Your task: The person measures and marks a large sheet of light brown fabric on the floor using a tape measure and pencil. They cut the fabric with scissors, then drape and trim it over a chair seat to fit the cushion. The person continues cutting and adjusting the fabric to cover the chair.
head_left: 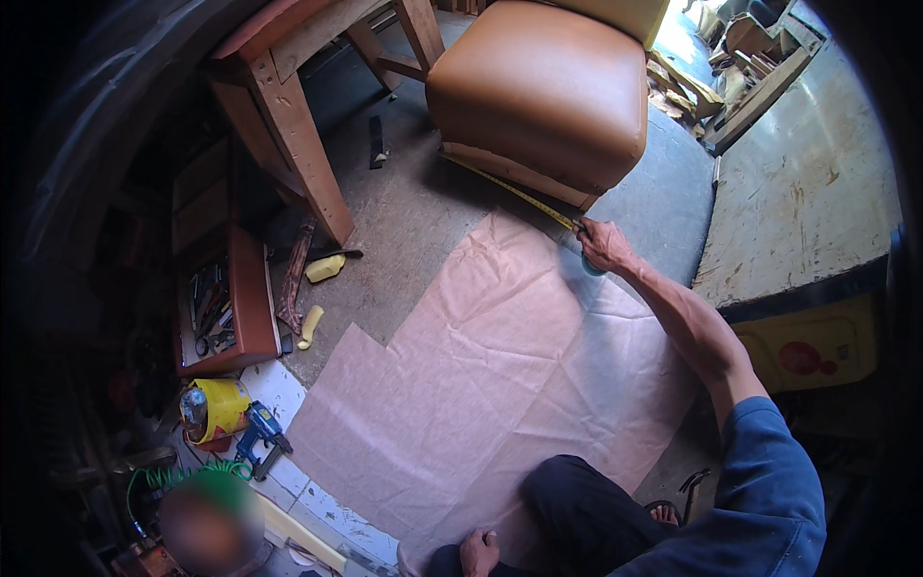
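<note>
Head view: the left hand (479,551) is resting close in on the pink fabric (490,365), fingers curled, gripping nothing I can see. Farther out, the right hand (604,245) is reaching at full stretch, pinching the yellow tape measure (524,196), which is running diagonally up-left along the brown chair (543,87) base.

A tan upholstered chair (543,91) and a wooden workbench (288,115) stand on the sunlit grey concrete floor (404,221).
</note>
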Motion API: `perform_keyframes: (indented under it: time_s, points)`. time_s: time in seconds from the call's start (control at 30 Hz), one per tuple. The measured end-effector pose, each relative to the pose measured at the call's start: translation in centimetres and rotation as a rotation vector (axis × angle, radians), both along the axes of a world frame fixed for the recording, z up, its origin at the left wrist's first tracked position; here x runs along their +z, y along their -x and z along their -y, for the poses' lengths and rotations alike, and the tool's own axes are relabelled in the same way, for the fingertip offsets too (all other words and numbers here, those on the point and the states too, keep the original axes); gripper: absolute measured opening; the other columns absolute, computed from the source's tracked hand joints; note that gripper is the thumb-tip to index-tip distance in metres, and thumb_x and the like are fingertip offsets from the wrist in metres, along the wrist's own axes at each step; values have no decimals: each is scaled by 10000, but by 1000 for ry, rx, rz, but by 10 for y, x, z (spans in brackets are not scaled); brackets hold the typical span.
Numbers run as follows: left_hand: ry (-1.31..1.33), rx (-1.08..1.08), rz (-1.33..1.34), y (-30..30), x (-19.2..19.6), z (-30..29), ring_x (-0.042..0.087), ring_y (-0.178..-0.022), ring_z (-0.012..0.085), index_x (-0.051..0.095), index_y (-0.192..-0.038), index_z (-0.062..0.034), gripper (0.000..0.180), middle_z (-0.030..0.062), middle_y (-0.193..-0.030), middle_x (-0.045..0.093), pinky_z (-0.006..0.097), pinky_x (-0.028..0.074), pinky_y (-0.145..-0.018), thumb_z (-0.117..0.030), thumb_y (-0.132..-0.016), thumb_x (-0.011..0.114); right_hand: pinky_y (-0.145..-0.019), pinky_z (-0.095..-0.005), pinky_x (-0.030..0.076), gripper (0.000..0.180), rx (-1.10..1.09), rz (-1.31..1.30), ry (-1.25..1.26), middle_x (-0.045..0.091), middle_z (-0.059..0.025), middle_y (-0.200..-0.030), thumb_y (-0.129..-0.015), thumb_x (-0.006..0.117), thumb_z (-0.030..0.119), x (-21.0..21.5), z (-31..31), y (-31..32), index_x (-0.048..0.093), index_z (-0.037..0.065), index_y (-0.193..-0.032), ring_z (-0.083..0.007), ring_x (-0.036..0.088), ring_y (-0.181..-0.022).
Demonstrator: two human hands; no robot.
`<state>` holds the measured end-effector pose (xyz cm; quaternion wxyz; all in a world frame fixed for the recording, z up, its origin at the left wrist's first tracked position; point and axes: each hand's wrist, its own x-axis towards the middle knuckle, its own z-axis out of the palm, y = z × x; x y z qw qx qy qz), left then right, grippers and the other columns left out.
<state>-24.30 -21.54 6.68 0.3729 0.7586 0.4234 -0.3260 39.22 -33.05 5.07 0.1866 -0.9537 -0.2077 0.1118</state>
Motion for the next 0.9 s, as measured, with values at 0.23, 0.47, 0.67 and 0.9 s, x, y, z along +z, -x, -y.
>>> perform_keyframes:
  time_s: [0.23, 0.47, 0.67, 0.9]
  points:
    - [3, 214, -91, -2, 3, 4, 707, -973, 391, 733, -1102, -63, 376, 200, -978, 740, 454, 536, -884, -388, -953, 617, -742, -576, 510, 375, 47, 21, 80, 669, -291, -844, -1045, 491, 376, -4, 32, -11, 633, 39, -961, -512, 646, -845]
    - [-246, 50, 359, 67, -76, 25, 688, -790, 361, 721, -1014, 4, 403, 221, -894, 700, 479, 565, -758, -384, -978, 617, -768, -572, 518, 343, -53, 63, 143, 685, -283, -906, -1038, 507, 363, -24, 65, -41, 638, 49, -994, -501, 657, -898]
    - [150, 519, -5, 48, -40, 3, 727, -883, 194, 719, -1112, 6, 304, 117, -936, 754, 316, 560, -816, -246, -998, 595, -750, -582, 502, 378, -83, 61, 124, 665, -300, -885, -1051, 493, 393, -30, 66, -44, 627, 47, -982, -517, 637, -893]
    - [168, 534, 17, 15, -16, -1, 718, -853, 159, 700, -1105, 34, 295, 105, -951, 739, 280, 561, -796, -223, -1001, 599, -770, -579, 513, 366, -77, 44, 136, 678, -298, -901, -1052, 488, 379, -27, 65, -44, 633, 46, -1007, -514, 647, -910]
